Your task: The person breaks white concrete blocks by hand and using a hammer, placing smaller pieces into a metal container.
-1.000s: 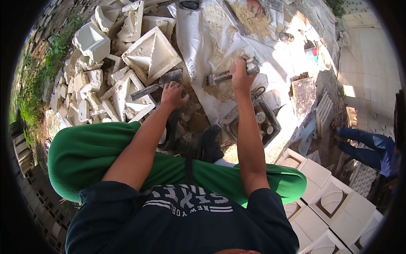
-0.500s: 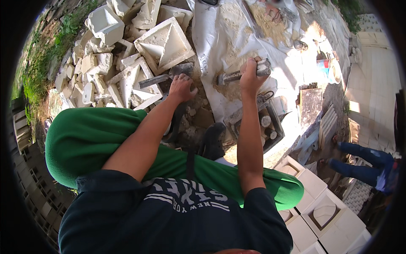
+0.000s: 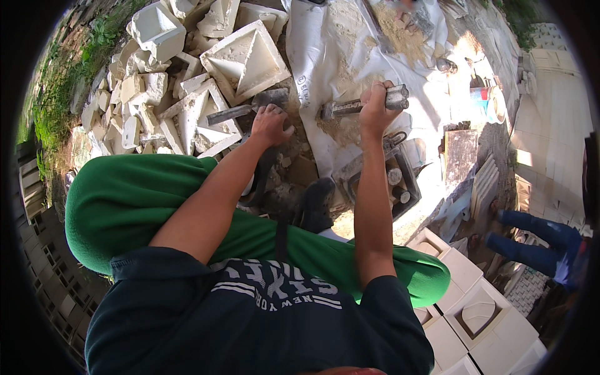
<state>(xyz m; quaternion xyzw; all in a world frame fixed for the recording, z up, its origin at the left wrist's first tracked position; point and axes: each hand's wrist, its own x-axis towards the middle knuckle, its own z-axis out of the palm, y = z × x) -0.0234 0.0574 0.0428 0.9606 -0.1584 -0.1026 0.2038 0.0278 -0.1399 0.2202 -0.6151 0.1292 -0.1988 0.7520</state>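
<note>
A person's bare hands at two tools beside a white sheet [image 3: 306, 44].
Right hand [image 3: 375, 107] clenches a gray bar-like tool [image 3: 345, 109], lengthwise sideways over the sheet. Left of the sheet, the left hand's [image 3: 270, 127] curled fingers meet a blade-ended tool [image 3: 271, 97], grip unclear; broken blocks [image 3: 147, 87] crowd its far side. A dark box [image 3: 412, 181] sits at the sheet's near edge.

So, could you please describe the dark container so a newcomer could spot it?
Find the big white sheet, then the right forearm extending over it. Partly behind that forearm is the open container: dark where nearby blocks are pale, with round-ended pieces inside.
</note>
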